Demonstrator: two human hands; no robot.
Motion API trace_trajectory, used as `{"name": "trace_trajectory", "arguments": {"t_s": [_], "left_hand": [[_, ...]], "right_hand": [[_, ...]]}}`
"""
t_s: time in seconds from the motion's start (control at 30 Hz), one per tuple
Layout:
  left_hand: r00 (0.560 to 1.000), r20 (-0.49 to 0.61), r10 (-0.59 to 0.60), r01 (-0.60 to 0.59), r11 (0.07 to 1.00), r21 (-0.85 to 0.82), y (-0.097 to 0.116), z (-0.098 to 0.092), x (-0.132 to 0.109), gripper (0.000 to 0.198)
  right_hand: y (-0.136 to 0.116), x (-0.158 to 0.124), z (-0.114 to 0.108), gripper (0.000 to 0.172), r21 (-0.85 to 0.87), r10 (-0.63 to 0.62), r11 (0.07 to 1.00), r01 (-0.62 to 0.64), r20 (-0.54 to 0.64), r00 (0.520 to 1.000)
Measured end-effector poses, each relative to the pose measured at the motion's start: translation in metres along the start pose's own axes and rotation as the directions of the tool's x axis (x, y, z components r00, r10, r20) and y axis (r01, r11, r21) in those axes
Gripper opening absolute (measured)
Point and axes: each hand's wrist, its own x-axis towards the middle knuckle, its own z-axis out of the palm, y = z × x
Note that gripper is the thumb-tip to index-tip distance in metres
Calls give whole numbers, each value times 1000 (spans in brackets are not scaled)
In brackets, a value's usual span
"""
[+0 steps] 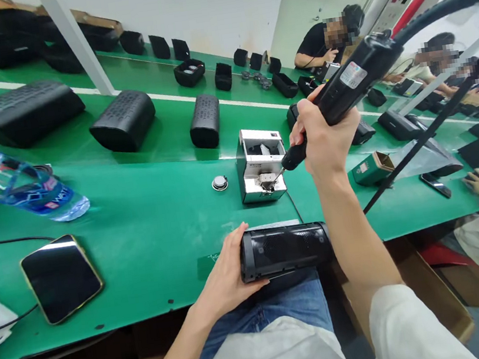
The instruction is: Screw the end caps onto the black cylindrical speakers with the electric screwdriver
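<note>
A: What's the left hand (229,276) doing at the near edge?
B: It's cupping the left end of the black speaker (284,250), which is lying on its side on the green table (150,239).
A: And farther out?
B: The right hand (322,143) is gripping the electric screwdriver (343,90), fingers wrapped tight, its tip touching the white screw feeder (260,164). Beyond, speaker shells (124,119) are lying in a row.

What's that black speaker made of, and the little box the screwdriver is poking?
The speaker looks like black plastic with a fine mesh front, slightly glossy where light catches it. The little box seems to be shiny metal: silvery with bright reflections. The screwdriver body looks like matte black plastic.
</note>
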Motion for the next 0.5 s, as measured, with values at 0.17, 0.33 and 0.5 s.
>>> {"name": "trace_trajectory", "arguments": {"t_s": [0.17, 0.33, 0.5], "left_hand": [[1000, -12, 16, -16, 1000, 5, 0, 0, 0, 140], [1000, -14, 20, -20, 1000, 13, -2, 0, 0, 140], [998, -11, 57, -56, 998, 34, -4, -1, 0, 138]], "right_hand": [[13, -2, -6, 33, 12, 46, 999, -47, 40, 998], [10, -8, -14, 37, 7, 114, 993, -115, 84, 990], [-60, -15, -27, 20, 138, 87, 986, -93, 53, 995]]}}
